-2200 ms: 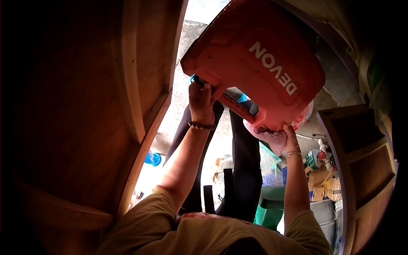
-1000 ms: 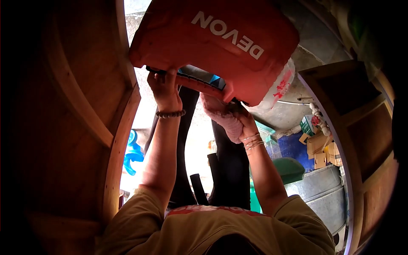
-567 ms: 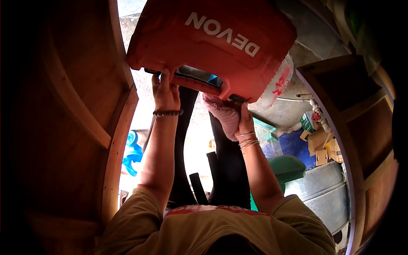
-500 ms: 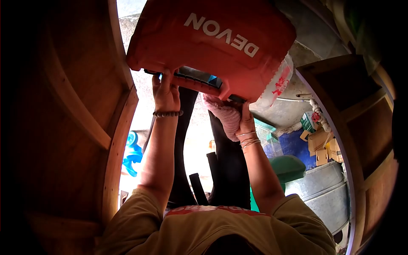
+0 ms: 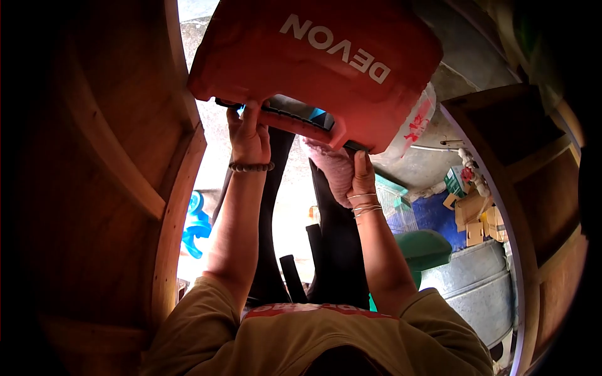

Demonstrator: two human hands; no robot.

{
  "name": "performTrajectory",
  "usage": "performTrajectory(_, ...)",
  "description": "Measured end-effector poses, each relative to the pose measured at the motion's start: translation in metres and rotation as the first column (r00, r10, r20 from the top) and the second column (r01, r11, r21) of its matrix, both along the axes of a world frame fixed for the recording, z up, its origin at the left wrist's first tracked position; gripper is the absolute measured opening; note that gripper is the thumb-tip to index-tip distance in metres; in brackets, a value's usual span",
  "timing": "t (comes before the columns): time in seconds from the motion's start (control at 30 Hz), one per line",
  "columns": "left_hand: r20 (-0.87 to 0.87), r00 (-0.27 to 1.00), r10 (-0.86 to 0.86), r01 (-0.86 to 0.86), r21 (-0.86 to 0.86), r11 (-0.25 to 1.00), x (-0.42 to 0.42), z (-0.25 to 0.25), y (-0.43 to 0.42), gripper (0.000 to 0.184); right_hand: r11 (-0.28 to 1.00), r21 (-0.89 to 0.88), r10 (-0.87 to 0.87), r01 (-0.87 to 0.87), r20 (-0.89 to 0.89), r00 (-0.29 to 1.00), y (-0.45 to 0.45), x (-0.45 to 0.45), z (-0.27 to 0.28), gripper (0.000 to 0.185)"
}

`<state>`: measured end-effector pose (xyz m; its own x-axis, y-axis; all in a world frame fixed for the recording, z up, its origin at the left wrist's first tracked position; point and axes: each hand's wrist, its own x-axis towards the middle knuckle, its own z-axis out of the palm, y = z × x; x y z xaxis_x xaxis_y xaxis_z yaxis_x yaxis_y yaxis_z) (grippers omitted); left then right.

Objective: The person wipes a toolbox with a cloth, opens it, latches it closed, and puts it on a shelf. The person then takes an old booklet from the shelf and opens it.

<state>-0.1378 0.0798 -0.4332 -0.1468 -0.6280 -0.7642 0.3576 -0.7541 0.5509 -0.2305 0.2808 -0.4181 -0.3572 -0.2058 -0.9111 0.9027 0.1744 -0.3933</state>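
Observation:
A red plastic tool case [image 5: 313, 78] with white DEVON lettering, upside down to me, is held out in front of me, its handle [image 5: 295, 121] on the near edge. My left hand [image 5: 249, 138], wearing a bead bracelet, grips the near edge left of the handle by a dark latch [image 5: 227, 103]; some fingers are hidden behind the case. My right hand [image 5: 362, 172], with thin bangles, is closed on a pink cloth [image 5: 333, 168]. Its thumb touches the case by the right latch [image 5: 355, 146].
Wooden panels [image 5: 172, 232] rise close on the left, and a wooden shelf frame [image 5: 530, 219] curves along the right. Below are a blue plastic object [image 5: 195, 225], a green plastic item [image 5: 423, 250], a metal tub [image 5: 473, 288], cardboard boxes [image 5: 473, 216] and a plastic bag [image 5: 414, 125].
The tool case has shifted slightly to the right with both hands. My right thumb now stands more upright against the case's near edge.

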Motion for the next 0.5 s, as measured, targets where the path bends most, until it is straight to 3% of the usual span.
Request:
performTrajectory(0.07, -0.011, 1.000, 0.009, -0.009, -0.011, 1.000, -0.002, 0.001, -0.001, 0.040, 0.985, -0.074, -0.144, 0.158, 0.168, 0.975, -0.017, -0.014, 0.012, 0.063)
performTrajectory(0.17, 0.030, 1.000, 0.001, -0.001, 0.004, 1.000, -0.004, 0.004, -0.002, 0.041, 0.986, -0.049, -0.150, 0.161, 0.167, 0.974, -0.008, -0.011, 0.004, 0.059)
performTrajectory(0.23, 0.015, 1.000, 0.002, -0.002, -0.002, 1.000, -0.003, 0.003, -0.002, 0.041, 0.999, -0.005, -0.038, 0.039, 0.142, 0.989, -0.005, -0.011, 0.004, 0.068)
performTrajectory(0.5, -0.031, 0.999, 0.010, -0.009, 0.010, 1.000, -0.001, 0.002, -0.001, 0.043, 0.986, 0.159, 0.050, -0.042, -0.047, 0.998, -0.001, 0.001, -0.005, 0.070)
